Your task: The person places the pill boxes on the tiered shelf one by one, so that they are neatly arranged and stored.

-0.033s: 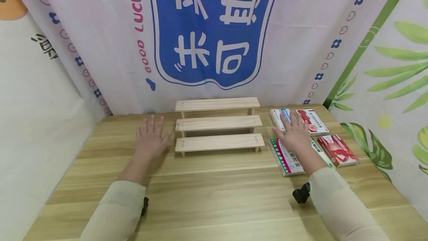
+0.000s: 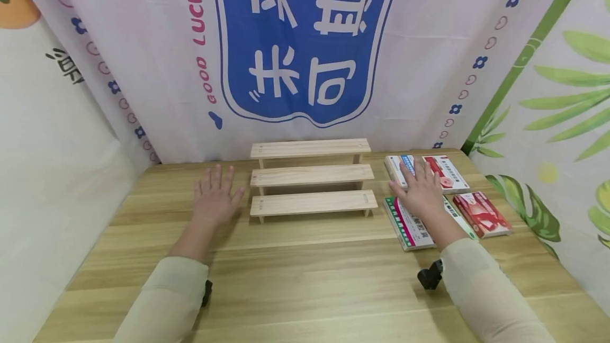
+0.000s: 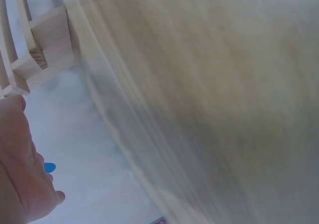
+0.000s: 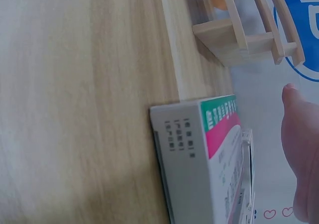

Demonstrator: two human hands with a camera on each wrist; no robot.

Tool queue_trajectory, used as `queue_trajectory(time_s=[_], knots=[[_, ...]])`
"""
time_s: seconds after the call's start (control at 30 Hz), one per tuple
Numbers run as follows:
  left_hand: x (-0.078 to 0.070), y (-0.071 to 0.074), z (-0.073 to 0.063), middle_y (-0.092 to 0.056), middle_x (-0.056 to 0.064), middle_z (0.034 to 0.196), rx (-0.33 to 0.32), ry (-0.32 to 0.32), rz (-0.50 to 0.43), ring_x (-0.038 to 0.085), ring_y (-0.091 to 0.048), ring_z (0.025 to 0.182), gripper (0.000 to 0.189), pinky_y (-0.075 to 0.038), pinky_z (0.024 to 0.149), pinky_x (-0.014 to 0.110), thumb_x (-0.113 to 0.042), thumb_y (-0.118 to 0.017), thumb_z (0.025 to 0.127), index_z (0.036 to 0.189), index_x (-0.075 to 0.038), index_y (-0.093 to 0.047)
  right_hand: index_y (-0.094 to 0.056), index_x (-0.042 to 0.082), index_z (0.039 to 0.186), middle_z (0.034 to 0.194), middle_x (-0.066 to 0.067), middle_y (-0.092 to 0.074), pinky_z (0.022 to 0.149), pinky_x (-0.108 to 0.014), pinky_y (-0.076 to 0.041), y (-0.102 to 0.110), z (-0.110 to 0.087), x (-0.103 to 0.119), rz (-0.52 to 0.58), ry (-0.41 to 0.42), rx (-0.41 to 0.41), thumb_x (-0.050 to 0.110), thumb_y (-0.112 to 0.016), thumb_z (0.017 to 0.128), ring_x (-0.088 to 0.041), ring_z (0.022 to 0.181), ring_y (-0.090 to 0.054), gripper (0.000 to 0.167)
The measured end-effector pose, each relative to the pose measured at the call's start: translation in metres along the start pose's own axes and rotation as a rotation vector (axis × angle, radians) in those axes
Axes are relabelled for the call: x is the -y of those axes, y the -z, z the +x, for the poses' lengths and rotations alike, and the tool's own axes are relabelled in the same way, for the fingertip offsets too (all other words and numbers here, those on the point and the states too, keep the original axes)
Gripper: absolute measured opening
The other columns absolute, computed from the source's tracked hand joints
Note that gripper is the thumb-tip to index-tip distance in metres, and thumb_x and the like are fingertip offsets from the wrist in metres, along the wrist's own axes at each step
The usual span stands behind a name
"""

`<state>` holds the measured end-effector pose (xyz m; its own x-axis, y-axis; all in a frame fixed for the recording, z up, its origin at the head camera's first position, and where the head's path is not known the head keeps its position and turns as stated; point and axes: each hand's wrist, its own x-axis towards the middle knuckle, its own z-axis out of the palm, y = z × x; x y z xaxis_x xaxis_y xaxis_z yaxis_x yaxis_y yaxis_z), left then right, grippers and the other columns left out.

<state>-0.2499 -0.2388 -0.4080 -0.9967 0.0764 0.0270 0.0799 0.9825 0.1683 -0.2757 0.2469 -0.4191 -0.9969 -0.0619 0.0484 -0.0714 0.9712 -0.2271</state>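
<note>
My left hand [image 2: 213, 200], fingers spread and palm down, is left of a three-step wooden rack [image 2: 312, 202] and holds nothing. On the other side, my right hand [image 2: 421, 192] spreads its fingers over several flat medicine boxes and grips none of them. Under it are a white box with a green and pink edge [image 2: 409, 229] and a partly covered white and green box [image 2: 459, 218]. Behind lie a blue and white box [image 2: 394, 168] and a white and red box [image 2: 450, 173]. A red box [image 2: 482, 214] sits to the right. In the right wrist view the green-pink box [image 4: 189, 154] is closest.
The wood-grain table [image 2: 305, 285] ends at a printed cloth [image 2: 419, 68] hanging behind the rack. White cloth [image 2: 57, 163] borders the left side, and leaf-printed cloth [image 2: 572, 136] the right. A small black wrist camera [image 2: 430, 275] sticks out from the right sleeve.
</note>
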Motion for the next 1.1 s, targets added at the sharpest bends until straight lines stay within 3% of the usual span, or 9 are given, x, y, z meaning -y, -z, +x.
queue_trajectory(time_s=[0.23,0.4,0.47,0.57,0.67,0.77,1.1], knots=[[0.0,-0.002,-0.001,0.017,0.021,0.161,-0.004,0.006,-0.009,0.046,0.017,0.147,0.071,0.014,0.118,0.064,-0.051,-0.021,0.105,0.157,-0.009,0.002,-0.01,0.015,0.158,0.163,-0.024,0.008,0.119,-0.068,0.006,-0.003,0.0,-0.002,-0.013,0.006,0.009,0.073,-0.017,0.095,-0.048,0.148,0.012,0.086],[0.0,-0.003,-0.007,0.013,0.024,0.161,0.003,0.013,-0.063,0.048,0.013,0.147,0.073,0.01,0.119,0.065,-0.053,-0.02,0.104,0.157,-0.01,0.003,-0.017,0.011,0.157,0.162,-0.026,0.002,0.119,-0.069,0.0,0.0,-0.007,-0.001,0.037,-0.004,-0.026,0.063,-0.031,0.1,-0.049,0.148,0.003,0.078],[0.0,-0.002,-0.011,0.006,0.027,0.162,0.016,0.039,-0.152,0.049,0.005,0.147,0.075,0.003,0.12,0.066,-0.055,-0.021,0.104,0.157,-0.008,0.002,-0.025,0.007,0.154,0.161,-0.029,-0.007,0.118,-0.07,-0.007,0.004,-0.013,-0.004,0.076,-0.014,-0.074,0.056,-0.039,0.1,-0.051,0.146,-0.007,0.074],[0.0,-0.001,-0.019,-0.004,0.029,0.161,0.066,0.108,-0.359,0.051,-0.006,0.146,0.081,-0.007,0.12,0.067,-0.059,-0.021,0.102,0.157,-0.004,0.002,-0.034,0.003,0.15,0.158,-0.031,-0.018,0.114,-0.073,-0.018,0.011,-0.025,-0.013,0.152,-0.063,-0.121,0.055,-0.042,0.1,-0.054,0.141,-0.018,0.072],[-0.001,0.0,-0.025,-0.01,0.029,0.16,0.12,0.178,-0.589,0.05,-0.014,0.146,0.083,-0.014,0.12,0.064,-0.059,-0.023,0.102,0.156,0.0,0.0,-0.037,0.003,0.148,0.156,-0.032,-0.021,0.108,-0.076,-0.023,0.015,-0.039,-0.028,0.219,-0.124,-0.137,0.057,-0.041,0.099,-0.057,0.138,-0.022,0.073],[-0.004,-0.002,-0.028,-0.016,0.03,0.159,0.146,0.209,-0.751,0.048,-0.02,0.145,0.078,-0.018,0.121,0.061,-0.052,-0.028,0.104,0.155,0.001,-0.005,-0.038,0.003,0.147,0.154,-0.034,-0.021,0.106,-0.078,-0.024,0.017,-0.051,-0.045,0.266,-0.186,-0.147,0.057,-0.042,0.099,-0.059,0.137,-0.022,0.073],[-0.015,-0.024,-0.032,-0.04,0.028,0.15,0.1,0.227,-1.075,0.04,-0.046,0.134,0.056,-0.042,0.114,0.046,-0.022,-0.042,0.105,0.153,0.0,-0.024,-0.036,-0.004,0.146,0.147,-0.039,-0.026,0.101,-0.075,-0.029,0.015,-0.082,-0.099,0.344,-0.303,-0.212,0.049,-0.046,0.099,-0.059,0.131,-0.028,0.072]])
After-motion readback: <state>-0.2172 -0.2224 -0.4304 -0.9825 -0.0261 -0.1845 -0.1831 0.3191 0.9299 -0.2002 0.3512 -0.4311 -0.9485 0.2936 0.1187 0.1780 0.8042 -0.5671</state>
